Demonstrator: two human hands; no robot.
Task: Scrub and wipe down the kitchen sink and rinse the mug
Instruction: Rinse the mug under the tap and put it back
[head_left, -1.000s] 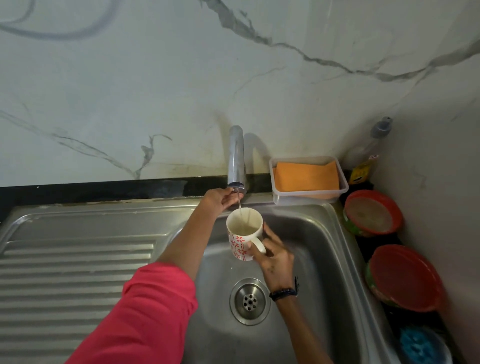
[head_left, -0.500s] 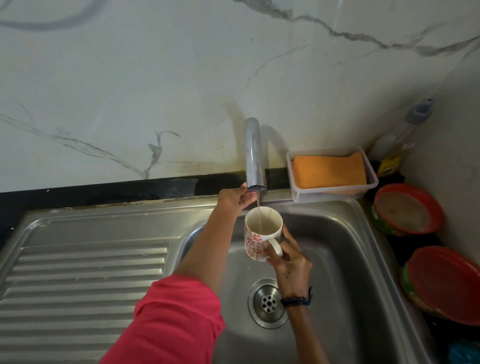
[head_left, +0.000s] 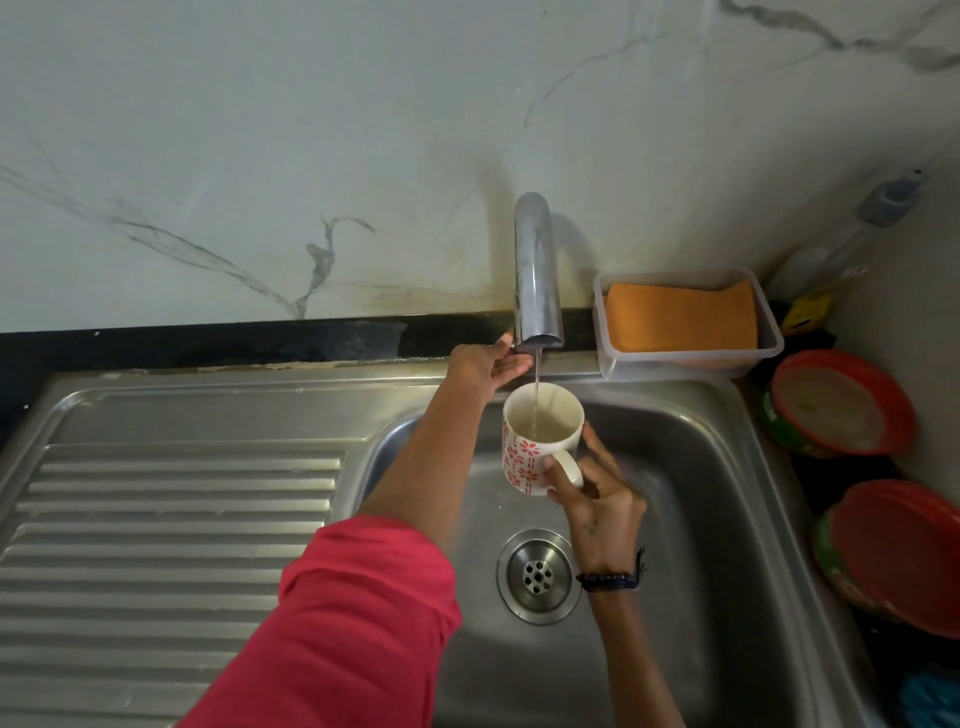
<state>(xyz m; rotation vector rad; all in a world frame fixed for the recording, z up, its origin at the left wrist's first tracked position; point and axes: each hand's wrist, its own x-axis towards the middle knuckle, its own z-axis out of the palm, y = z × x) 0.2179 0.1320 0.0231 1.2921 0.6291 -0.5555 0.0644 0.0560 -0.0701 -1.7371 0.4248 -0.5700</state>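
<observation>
The thin stream from the tap now runs stronger into the mug, gripped upright over the sink by the right hand, while the left hand touches the spout with straight fingers, so rinsing proceeds.

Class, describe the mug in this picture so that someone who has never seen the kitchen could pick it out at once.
Start at the steel sink and its tap on the back edge. Directly under the spout, a thin stream falls into the mug, held above the basin by the right hand. It is the only white thing with red flowers.
</observation>
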